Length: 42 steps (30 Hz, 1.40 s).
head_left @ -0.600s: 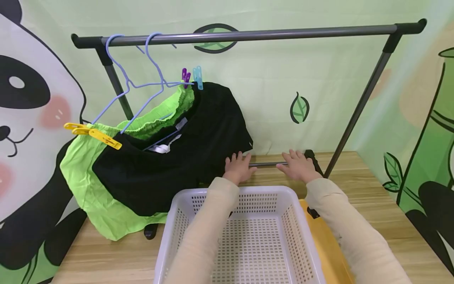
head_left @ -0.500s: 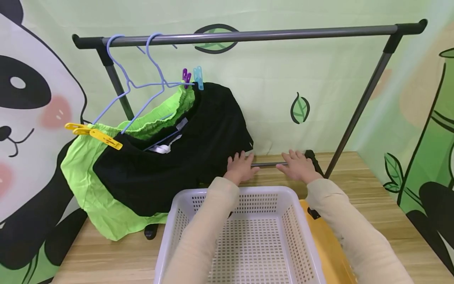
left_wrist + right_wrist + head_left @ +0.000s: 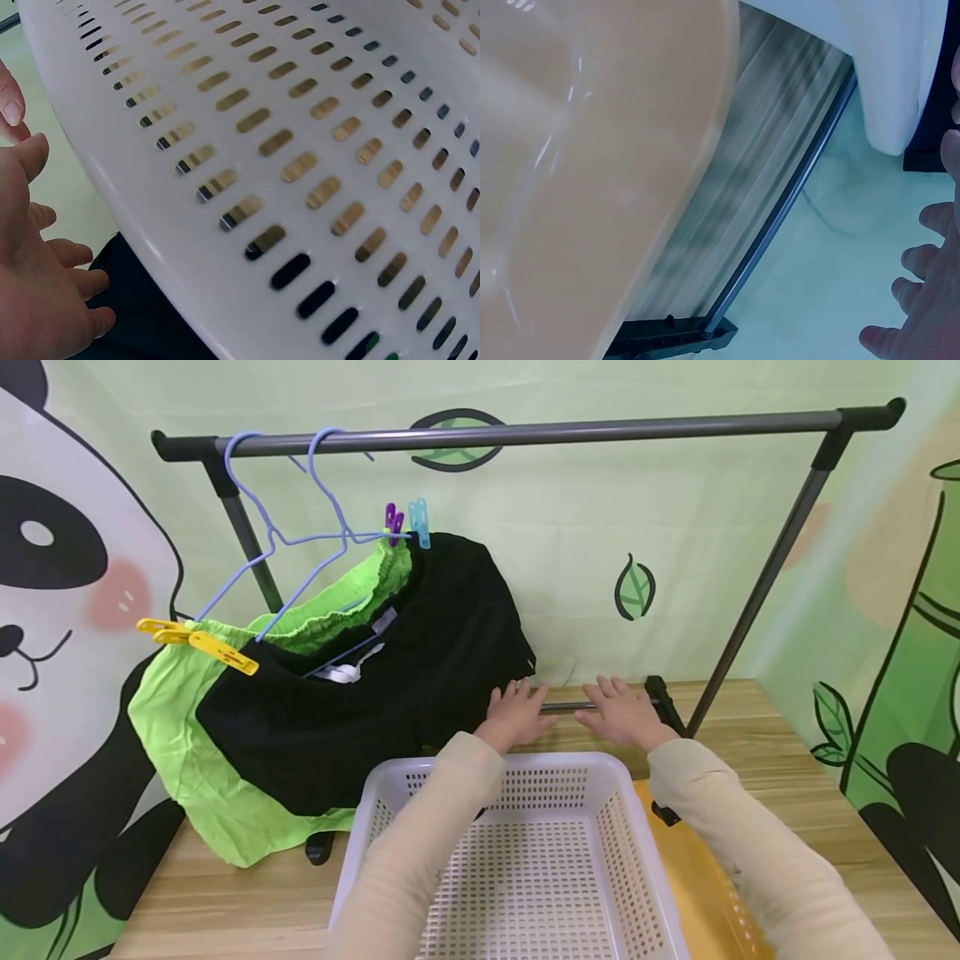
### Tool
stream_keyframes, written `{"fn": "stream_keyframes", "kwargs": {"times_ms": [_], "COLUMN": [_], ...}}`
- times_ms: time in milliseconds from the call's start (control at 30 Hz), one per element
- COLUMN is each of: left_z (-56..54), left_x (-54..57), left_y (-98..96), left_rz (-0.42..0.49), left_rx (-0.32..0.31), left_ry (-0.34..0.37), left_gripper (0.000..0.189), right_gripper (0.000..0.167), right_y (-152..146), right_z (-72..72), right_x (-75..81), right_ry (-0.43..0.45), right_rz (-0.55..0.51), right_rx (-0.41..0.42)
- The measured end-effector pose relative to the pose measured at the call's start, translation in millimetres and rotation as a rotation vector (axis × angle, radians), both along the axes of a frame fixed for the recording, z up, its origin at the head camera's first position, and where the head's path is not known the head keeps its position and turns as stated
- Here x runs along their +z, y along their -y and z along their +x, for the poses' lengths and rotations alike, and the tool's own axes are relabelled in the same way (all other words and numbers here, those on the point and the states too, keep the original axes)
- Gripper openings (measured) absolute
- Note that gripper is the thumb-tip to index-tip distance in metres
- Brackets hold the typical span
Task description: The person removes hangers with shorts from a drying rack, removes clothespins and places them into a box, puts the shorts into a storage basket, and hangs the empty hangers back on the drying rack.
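Observation:
Both hands reach out past the far rim of a white plastic basket, palms down with fingers spread. My left hand is beside the lower right edge of a black garment and holds nothing. Level with it, the right hand also holds nothing; the lower bar of the rack shows between the two. In the left wrist view, the left hand has loosely bent fingers outside the basket wall. The right hand shows at the edge of the right wrist view.
A grey clothes rack spans the wooden table. Two blue hangers at its left carry the black garment and a green garment, clipped with yellow clothespins, a purple one and a light blue one. A yellow basket lies beneath the white one's right side.
The two hands have moved slightly closer together, the left one to the right and the right one to the left. The garments and baskets stay put.

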<state>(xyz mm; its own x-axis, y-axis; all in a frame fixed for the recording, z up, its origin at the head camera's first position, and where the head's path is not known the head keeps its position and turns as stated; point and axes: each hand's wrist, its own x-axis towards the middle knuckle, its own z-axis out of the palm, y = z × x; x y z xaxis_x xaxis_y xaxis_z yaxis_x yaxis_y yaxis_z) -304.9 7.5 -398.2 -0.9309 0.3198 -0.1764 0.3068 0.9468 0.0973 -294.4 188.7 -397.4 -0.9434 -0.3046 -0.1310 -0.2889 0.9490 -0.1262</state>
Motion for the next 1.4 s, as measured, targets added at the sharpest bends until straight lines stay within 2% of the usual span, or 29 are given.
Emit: {"fn": "stream_keyframes", "kwargs": {"times_ms": [167, 367, 767, 1167, 1400], "left_z": [1.7, 5.6, 11.2, 22.1, 35.7], "left_x": [-0.6, 0.8, 4.1, 6.5, 14.8], "left_y": [2.8, 6.8, 12.5, 23.1, 28.8], "left_rz": [-0.014, -0.022, -0.062, -0.049, -0.054], "left_rx": [-0.042, -0.118, -0.243, -0.303, -0.340], "left_ry": [-0.016, -0.079, -0.192, -0.216, -0.197], "left_gripper": [0.061, 0.060, 0.057, 0.055, 0.055], "right_gripper": [0.065, 0.069, 0.062, 0.063, 0.059], "right_y": [0.1, -0.7, 4.8, 0.8, 0.3], "right_z": [2.9, 6.7, 16.6, 24.3, 30.4], "right_x": [-0.3, -1.6, 4.2, 5.2, 5.8], "right_ry": [-0.011, -0.035, -0.095, -0.087, -0.109], "right_rz": [0.012, 0.035, 0.083, 0.051, 0.052], "right_rx": [0.016, 0.054, 0.138, 0.169, 0.202]}}
